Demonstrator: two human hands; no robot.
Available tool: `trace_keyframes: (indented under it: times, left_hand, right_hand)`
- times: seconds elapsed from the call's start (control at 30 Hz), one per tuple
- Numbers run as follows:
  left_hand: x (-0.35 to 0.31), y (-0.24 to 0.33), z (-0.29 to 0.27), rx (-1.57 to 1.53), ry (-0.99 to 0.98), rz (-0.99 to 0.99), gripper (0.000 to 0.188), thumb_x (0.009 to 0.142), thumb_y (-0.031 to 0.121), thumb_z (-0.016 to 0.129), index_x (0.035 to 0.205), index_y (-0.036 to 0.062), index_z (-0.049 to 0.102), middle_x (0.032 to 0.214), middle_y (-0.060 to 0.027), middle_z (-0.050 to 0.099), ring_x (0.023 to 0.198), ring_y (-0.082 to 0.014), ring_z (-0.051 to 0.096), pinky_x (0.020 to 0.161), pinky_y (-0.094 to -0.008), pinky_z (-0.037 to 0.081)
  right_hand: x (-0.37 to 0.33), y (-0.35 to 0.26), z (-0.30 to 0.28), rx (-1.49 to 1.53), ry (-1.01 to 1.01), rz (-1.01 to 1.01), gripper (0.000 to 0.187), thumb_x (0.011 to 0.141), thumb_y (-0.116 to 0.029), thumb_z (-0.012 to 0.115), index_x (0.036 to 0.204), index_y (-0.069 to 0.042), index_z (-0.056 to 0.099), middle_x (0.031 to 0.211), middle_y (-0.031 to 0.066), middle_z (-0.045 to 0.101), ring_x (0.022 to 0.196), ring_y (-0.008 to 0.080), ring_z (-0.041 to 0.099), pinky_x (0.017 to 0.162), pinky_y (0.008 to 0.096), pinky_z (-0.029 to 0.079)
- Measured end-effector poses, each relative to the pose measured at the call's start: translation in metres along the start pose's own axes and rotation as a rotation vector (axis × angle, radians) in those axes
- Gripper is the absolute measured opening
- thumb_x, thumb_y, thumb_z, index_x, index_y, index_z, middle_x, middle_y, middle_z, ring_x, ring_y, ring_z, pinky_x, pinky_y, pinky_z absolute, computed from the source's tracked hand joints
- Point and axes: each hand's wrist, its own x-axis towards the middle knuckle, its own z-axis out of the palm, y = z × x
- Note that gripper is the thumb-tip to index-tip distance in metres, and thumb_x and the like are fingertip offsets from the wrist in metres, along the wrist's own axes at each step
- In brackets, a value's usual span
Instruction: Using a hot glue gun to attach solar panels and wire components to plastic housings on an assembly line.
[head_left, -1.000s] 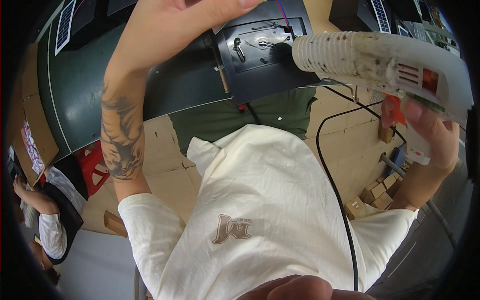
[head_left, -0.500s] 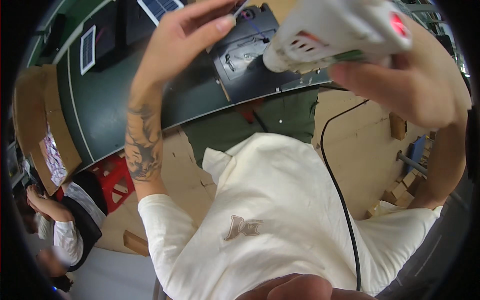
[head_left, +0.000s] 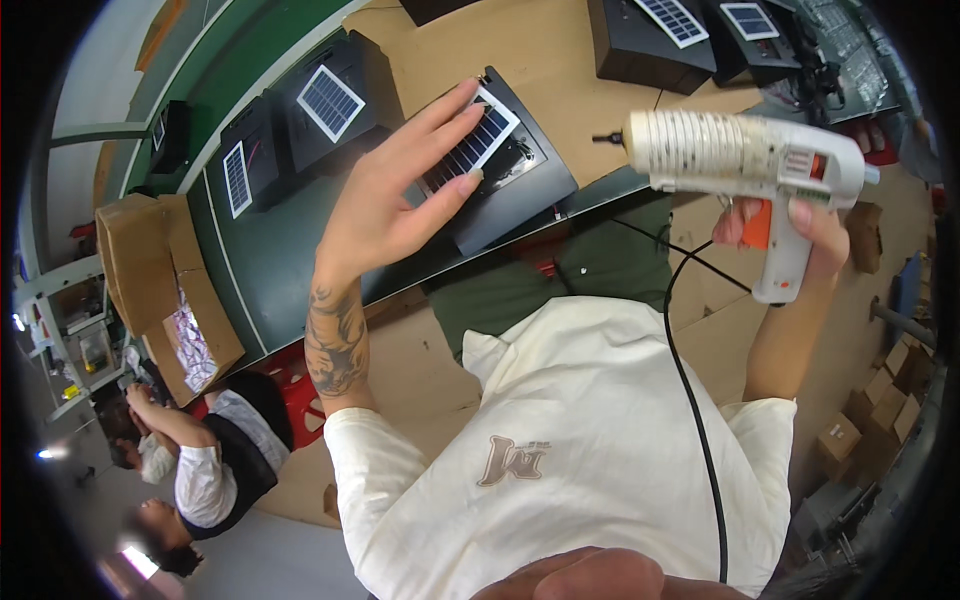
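Note:
My left hand (head_left: 405,185) spans a small solar panel (head_left: 497,127), its fingers at the far end and its thumb at the near edge. The panel lies on the upper face of a black box (head_left: 510,200), tilted to the box's sides. Clear, shiny glue shows beside the panel's right edge. My right hand (head_left: 822,235) is wrapped round the handle of a white hot glue gun (head_left: 715,150), a finger at its orange trigger. Its dark nozzle points left toward the box and stands apart from it.
More black boxes with solar panels stand at the left (head_left: 285,150) and far right (head_left: 650,45) of the green table (head_left: 270,280). A black cable (head_left: 690,400) hangs across my front. An open carton (head_left: 150,265) stands at the left, near a seated person (head_left: 225,450).
The solar panel, held up in my left hand before, now lies on the box. My right hand has drawn the glue gun away from above the box to the right.

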Motion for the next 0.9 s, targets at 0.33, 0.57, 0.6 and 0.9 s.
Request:
trace_keyframes:
  times: [0.33,0.57,0.6,0.9]
  left_hand:
    - [0.012,0.017,0.012,0.274,-0.266,-0.079,0.053,0.089,0.007,0.063,0.14,0.0039,0.049,0.15,-0.0176,0.041,0.136,-0.0358,0.041,0.114,-0.0463,0.033]
    - [0.011,0.021,0.018,0.404,-0.344,-0.102,0.054,0.087,-0.001,0.057,0.14,0.0058,0.051,0.15,-0.0134,0.043,0.141,-0.0349,0.037,0.117,-0.0481,0.024]
    - [0.01,0.02,0.02,0.448,-0.334,-0.096,0.054,0.087,-0.001,0.057,0.14,0.0067,0.052,0.149,-0.013,0.044,0.141,-0.0357,0.037,0.117,-0.048,0.024]
    - [-0.021,0.023,0.023,0.497,-0.153,0.011,0.054,0.075,0.024,0.077,0.123,0.0024,0.065,0.139,-0.0148,0.055,0.132,-0.0331,0.049,0.109,-0.052,0.038]
  right_hand:
    - [-0.015,0.082,-0.023,0.458,0.052,0.077,0.04,0.075,-0.029,0.063,0.093,0.007,0.061,0.078,0.018,0.064,0.07,0.0317,0.067,0.063,0.0416,0.057]
    - [-0.02,0.096,-0.011,0.513,0.178,0.113,0.053,0.076,-0.031,0.063,0.11,0.009,0.055,0.076,0.0164,0.061,0.062,0.0305,0.064,0.06,0.0458,0.056]
    - [-0.021,0.095,-0.008,0.562,0.23,0.086,0.058,0.075,-0.03,0.063,0.116,0.01,0.053,0.076,0.0154,0.06,0.061,0.0307,0.064,0.059,0.0458,0.056]
    - [-0.032,0.121,-0.022,0.707,0.178,-0.046,0.059,0.079,-0.033,0.06,0.115,0.012,0.052,0.075,0.0171,0.06,0.062,0.0311,0.065,0.061,0.0462,0.057]
